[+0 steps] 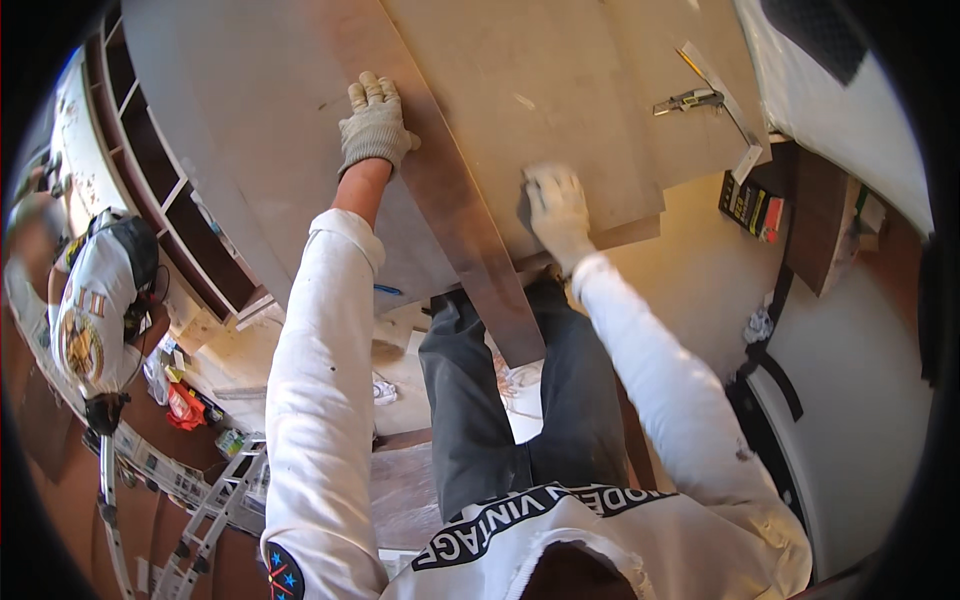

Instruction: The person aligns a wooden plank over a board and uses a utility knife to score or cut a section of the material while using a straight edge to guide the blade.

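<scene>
Fig.: head view, looking down on a workbench [250, 120] w/ stacked wood panels.

L hand [374, 122], gloved, lies flat w/ fingers spread and pressed down on the long dark wood strip [470, 230]; palm sits on the strip's far part, partly over the grey panel beside it. No pinch, just weight on top.

R hand [556, 208], gloved and motion-blurred, is curled over a small dark sanding block [523, 208] (kind uncertain, mostly hidden) at the near edge of the light plywood sheet [560, 90]. Grip looks closed round the block; finger detail can't be told through the blur.

Key relation: strip's long axis runs from far-left to near-right across the bench, ending past the near edge over the person's legs. R hand lies just right of the strip, near its mid-length, so R is the nearer hand to the near end; L holds the far end.

Also shown: metal caliper-like tool [688, 100] and a pale ruler strip [715, 85] at the bench's far-right corner; another person [95, 300] well apart at left, by an aluminium ladder [205, 520]; open shelving unit [170, 200] along the bench's left edge.
</scene>
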Demonstrator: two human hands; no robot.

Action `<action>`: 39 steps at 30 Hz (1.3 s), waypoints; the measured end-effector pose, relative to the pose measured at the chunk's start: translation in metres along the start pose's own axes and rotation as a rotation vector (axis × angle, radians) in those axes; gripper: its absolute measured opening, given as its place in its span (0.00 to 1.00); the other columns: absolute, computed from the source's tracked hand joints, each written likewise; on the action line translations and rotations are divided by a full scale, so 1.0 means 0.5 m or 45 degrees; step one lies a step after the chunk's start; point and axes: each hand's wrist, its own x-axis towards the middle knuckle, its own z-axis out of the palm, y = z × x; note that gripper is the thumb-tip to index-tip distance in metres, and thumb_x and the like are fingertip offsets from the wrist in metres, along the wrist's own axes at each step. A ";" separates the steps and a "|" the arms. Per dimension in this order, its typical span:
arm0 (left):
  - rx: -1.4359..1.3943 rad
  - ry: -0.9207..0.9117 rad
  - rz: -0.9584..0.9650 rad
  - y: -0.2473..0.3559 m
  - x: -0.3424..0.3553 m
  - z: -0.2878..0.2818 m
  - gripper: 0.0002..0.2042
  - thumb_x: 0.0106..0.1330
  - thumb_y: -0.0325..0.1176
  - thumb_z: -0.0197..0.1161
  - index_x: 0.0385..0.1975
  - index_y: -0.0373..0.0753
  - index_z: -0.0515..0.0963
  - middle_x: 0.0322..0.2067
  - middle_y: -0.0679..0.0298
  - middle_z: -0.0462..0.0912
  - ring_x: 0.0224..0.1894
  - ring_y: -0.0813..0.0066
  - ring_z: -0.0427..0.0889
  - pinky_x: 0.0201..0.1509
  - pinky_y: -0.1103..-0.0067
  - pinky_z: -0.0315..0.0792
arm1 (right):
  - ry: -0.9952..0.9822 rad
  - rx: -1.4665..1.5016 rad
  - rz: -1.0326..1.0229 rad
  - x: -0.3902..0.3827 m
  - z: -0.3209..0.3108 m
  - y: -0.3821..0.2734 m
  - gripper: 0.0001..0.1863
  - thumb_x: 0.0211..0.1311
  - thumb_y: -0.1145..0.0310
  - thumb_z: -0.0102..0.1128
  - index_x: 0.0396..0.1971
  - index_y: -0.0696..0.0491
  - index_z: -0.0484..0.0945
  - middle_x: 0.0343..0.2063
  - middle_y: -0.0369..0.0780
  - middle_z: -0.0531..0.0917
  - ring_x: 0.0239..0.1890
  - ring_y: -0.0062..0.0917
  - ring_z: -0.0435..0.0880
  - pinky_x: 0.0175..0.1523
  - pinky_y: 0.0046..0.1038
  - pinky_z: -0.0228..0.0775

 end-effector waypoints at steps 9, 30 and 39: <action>0.138 0.142 0.020 0.001 0.011 0.008 0.55 0.54 0.50 0.80 0.78 0.39 0.52 0.81 0.53 0.47 0.81 0.49 0.50 0.72 0.53 0.68 | -0.367 0.610 0.986 -0.455 -0.010 -0.020 0.23 0.68 0.58 0.68 0.58 0.56 0.80 0.54 0.48 0.83 0.55 0.42 0.84 0.61 0.37 0.75; -0.284 0.404 0.139 -0.016 -0.291 0.281 0.41 0.65 0.46 0.70 0.74 0.38 0.58 0.77 0.46 0.54 0.77 0.44 0.58 0.69 0.51 0.67 | -0.492 0.297 1.106 -0.538 0.039 -0.105 0.39 0.64 0.48 0.66 0.67 0.58 0.71 0.62 0.57 0.78 0.63 0.51 0.77 0.67 0.43 0.68; -0.576 0.066 0.010 0.032 -0.440 0.380 0.41 0.69 0.45 0.68 0.77 0.37 0.56 0.78 0.33 0.40 0.79 0.35 0.50 0.80 0.61 0.55 | -0.567 0.500 1.232 -0.530 0.029 -0.055 0.31 0.65 0.45 0.64 0.55 0.56 0.79 0.51 0.57 0.85 0.56 0.52 0.83 0.60 0.46 0.72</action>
